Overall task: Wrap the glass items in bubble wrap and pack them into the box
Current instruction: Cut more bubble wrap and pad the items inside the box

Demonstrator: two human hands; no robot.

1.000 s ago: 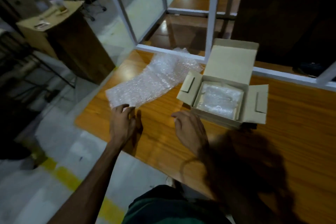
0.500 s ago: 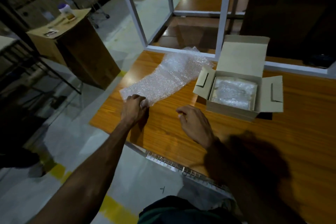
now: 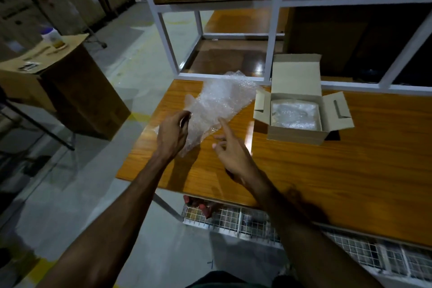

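Note:
A crumpled sheet of bubble wrap (image 3: 218,103) lies at the table's left end, its near part raised off the wood. My left hand (image 3: 173,135) pinches the sheet's near left edge between thumb and fingers. My right hand (image 3: 230,151) hovers just right of it, forefinger stretched out and touching the sheet's lower edge. An open cardboard box (image 3: 298,130) stands to the right with lid and side flaps up. Inside it lies a bubble-wrapped bundle (image 3: 294,116); no bare glass shows.
The wooden table (image 3: 327,170) ends close to my left hand, with floor beyond. A white shelf frame (image 3: 271,42) rises right behind the box and wrap. A wire rack (image 3: 257,220) sits under the table's front edge. A large carton with a jar (image 3: 55,37) stands at the left.
My left hand took hold of the wrap's near edge and lifted it off the table. My right hand rose from the table and moved toward the sheet with its forefinger out.

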